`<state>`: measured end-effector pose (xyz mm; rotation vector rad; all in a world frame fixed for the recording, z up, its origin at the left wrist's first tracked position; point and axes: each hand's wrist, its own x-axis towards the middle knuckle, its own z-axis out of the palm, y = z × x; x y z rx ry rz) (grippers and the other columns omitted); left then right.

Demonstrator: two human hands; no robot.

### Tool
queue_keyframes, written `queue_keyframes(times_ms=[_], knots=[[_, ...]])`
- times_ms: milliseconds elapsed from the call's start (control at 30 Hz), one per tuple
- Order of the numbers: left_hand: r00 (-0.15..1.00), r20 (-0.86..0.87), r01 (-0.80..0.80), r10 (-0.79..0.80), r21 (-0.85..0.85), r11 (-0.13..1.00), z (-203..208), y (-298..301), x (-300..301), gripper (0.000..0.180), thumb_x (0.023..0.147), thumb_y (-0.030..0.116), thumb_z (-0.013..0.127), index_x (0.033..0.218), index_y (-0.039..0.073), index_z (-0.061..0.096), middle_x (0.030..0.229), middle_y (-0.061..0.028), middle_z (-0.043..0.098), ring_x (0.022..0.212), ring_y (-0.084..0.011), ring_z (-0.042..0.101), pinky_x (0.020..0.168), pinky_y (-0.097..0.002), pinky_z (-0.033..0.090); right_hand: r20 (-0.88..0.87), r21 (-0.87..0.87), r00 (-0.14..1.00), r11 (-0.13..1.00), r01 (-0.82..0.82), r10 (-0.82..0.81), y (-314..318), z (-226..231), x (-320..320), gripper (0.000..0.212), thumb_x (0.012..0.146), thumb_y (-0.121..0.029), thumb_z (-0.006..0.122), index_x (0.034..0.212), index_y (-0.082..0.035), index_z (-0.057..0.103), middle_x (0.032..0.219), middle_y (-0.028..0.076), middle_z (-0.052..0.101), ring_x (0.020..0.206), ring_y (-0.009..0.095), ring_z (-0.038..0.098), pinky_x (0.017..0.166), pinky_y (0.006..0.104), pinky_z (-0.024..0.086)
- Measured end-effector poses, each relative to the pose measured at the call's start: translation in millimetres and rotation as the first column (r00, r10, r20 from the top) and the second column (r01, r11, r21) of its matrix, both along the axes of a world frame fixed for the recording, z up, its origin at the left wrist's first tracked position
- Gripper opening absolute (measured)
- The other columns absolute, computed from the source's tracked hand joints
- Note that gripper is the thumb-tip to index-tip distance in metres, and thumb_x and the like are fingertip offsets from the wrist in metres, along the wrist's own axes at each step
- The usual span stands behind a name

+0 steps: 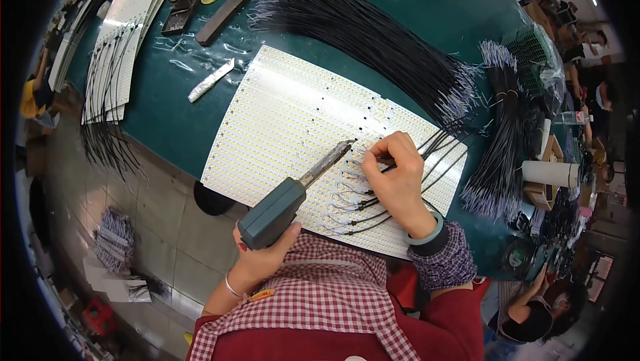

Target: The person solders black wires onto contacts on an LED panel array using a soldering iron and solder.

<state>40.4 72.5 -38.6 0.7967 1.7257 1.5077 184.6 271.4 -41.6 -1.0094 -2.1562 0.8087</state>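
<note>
In my left hand (267,258) is a dark green soldering gun (275,213), its fingers wrapped round the handle. The gun's long metal tip points up and right, ending at or just above a white LED board (267,134) dotted with rows of small yellowish chips. Close to that tip, my right hand (398,178) is closed in a pinch over the board. Black wires (437,164) pass from the right-hand side toward its fingers; the pinched wire end is mostly hidden. Below this hand, several black wires (367,218) with bared, split ends lie across the board.
A large bundle of black wires (360,28) lies behind the board, and a tied bundle (507,134) lies right. Stacked white boards (130,21) with wires attached stand far left. A wrapped blade-like tool (212,81) and a flat bar (231,9) rest nearby. A co-worker (533,311) sits lower right.
</note>
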Motion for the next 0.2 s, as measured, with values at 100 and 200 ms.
queue_keyframes(times_ms=[100,200], knots=[[1.0,-0.005,0.003,-0.003,-0.029,1.0,-0.4,-2.1,-0.6,0.019,0.077,0.004,0.074,0.094,-0.002,0.068,0.081,-0.0061,0.069,0.067,-0.009,0.062,0.06,-0.0243,0.05,-0.003,0.025,1.0,1.0,-0.004,0.004,0.0,0.4,-0.2,0.014,0.068,0.001,0.066,0.068,-0.003,0.053,0.066,0.008,0.049,0.063,0.023,0.05,0.057,0.0349,0.04],[0.995,-0.081,0.05,-0.053,-0.038,0.998,-2.7,-5.7,-1.4,0.017,0.078,0.004,0.073,0.093,-0.002,0.069,0.079,-0.0063,0.069,0.064,-0.0116,0.063,0.058,-0.0244,0.05,0.007,0.068,1.0,0.998,-0.004,0.004,-1.0,0.1,-0.3,0.014,0.068,0.001,0.066,0.067,-0.003,0.052,0.066,0.008,0.049,0.064,0.023,0.05,0.057,0.0348,0.04]])
